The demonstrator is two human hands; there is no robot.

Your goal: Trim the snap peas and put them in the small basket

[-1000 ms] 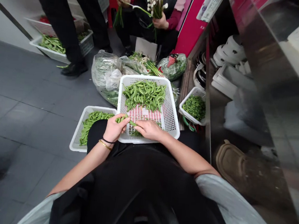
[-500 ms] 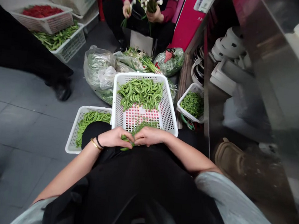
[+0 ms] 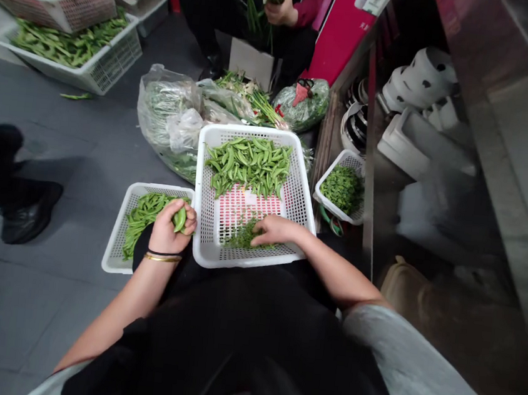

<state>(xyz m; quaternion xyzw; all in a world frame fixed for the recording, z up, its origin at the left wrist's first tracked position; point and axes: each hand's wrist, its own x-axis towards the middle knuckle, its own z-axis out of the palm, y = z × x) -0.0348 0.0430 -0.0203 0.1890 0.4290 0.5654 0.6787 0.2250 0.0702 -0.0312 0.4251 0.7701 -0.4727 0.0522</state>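
The left hand (image 3: 170, 230) curls around green pods (image 3: 179, 219) just beside the white basket (image 3: 299, 195); a slack hold could drop them. The right hand (image 3: 272, 231) bends over near-end trimmings (image 3: 241, 234), its grip unclear; a careless sweep could mix these into the heaped pods (image 3: 249, 163) beyond.

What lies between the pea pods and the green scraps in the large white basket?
The head view shows the basket's slotted floor, with red showing, and a small pale patch.

Left hand (image 3: 172, 225) curled, right hand (image 3: 274, 230) palm down
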